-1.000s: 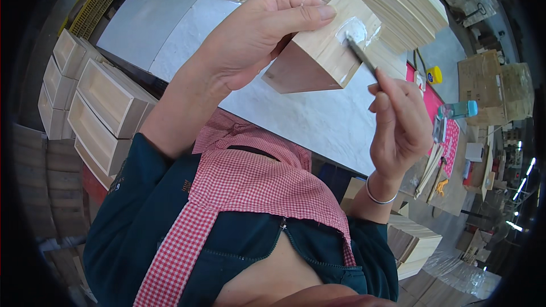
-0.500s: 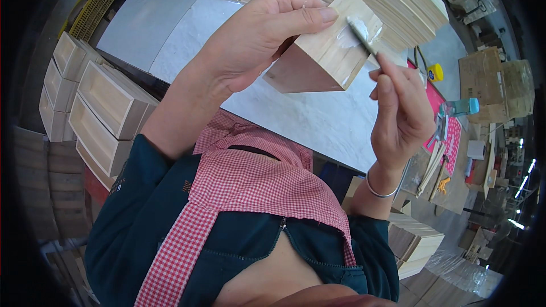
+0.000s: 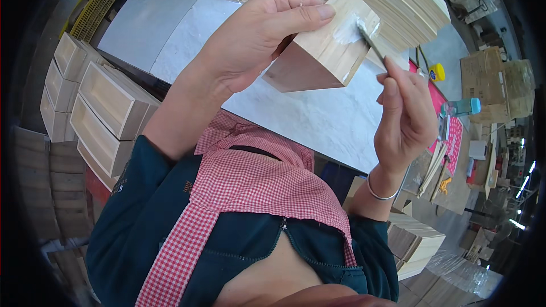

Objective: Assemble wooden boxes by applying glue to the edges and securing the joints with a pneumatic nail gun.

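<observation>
Head view, left edge: stacked pale wooden drawer boxes (image 3: pixel 96 111) stand open-faced beside the white worktable (image 3: pixel 318 119); a yellow crate (image 3: pixel 91 8) lies above them.
Left hand (image 3: pixel 256 40): raised over the worktable, fingers and thumb closed around the wooden box (image 3: pixel 327 51), the thumb lying along its top edge.
Wooden box: held tilted in the air, pale grain face turned to the right, darker open underside facing down (a wet white smear sits near its upper right corner).
Tool: a thin brush (image 3: pixel 372 42) touches the smeared spot with its tip; its shaft runs down to the right.
Right hand (image 3: pixel 404 119): just right of the box, fingertips pinched together on the brush shaft; a silver bangle (image 3: pixel 380 192) circles the wrist.
Background stack: light wooden panels (image 3: pixel 392 0) lie in rows behind the box.
Containers, right side: a small yellow round tub (image 3: pixel 437 72); further right a clear bottle with a blue cap (image 3: pixel 462 107) lying on a pink mat; cardboard boxes (image 3: pixel 495 82) beyond.
</observation>
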A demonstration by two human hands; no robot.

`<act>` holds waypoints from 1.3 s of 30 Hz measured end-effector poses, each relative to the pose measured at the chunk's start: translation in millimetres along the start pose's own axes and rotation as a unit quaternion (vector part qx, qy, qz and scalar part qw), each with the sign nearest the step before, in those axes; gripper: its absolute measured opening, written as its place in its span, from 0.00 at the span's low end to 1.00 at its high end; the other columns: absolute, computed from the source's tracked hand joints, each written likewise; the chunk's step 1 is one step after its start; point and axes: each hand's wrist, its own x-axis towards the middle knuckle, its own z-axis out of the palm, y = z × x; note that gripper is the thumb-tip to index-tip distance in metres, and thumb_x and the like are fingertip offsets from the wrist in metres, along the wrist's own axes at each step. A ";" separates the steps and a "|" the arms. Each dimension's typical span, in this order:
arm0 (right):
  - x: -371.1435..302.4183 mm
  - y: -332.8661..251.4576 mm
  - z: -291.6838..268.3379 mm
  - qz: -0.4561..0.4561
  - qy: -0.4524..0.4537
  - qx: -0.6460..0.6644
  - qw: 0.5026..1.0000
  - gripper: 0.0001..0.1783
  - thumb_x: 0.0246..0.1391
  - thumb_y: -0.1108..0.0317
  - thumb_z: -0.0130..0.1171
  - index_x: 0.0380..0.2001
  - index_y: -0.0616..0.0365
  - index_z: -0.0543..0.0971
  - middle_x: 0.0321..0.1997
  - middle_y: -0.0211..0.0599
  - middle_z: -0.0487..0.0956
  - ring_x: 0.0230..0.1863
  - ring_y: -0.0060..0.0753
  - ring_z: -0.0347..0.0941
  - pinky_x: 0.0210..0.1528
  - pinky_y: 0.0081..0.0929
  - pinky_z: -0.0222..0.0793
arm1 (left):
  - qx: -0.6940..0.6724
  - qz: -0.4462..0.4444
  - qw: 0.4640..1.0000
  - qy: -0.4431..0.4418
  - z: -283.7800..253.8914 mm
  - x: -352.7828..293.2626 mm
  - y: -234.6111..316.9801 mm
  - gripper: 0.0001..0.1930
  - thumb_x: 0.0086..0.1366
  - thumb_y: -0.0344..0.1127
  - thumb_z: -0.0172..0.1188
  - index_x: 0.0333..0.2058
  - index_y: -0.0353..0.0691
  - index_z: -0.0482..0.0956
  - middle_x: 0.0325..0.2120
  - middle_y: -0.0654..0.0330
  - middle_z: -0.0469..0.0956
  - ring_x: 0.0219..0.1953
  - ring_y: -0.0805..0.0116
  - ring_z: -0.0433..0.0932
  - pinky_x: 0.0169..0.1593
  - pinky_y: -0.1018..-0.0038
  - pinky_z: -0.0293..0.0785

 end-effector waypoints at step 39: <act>-121.0 38.7 102.6 0.121 0.191 -0.030 0.974 0.18 0.63 0.79 0.56 0.55 0.62 0.80 0.44 0.38 0.78 0.35 0.26 0.73 0.36 0.18 0.70 | -0.536 0.029 0.796 0.280 -121.6 63.8 -44.2 0.19 0.72 0.28 0.49 0.57 0.23 0.68 0.59 0.36 0.68 0.53 0.51 0.76 0.62 0.64 0.73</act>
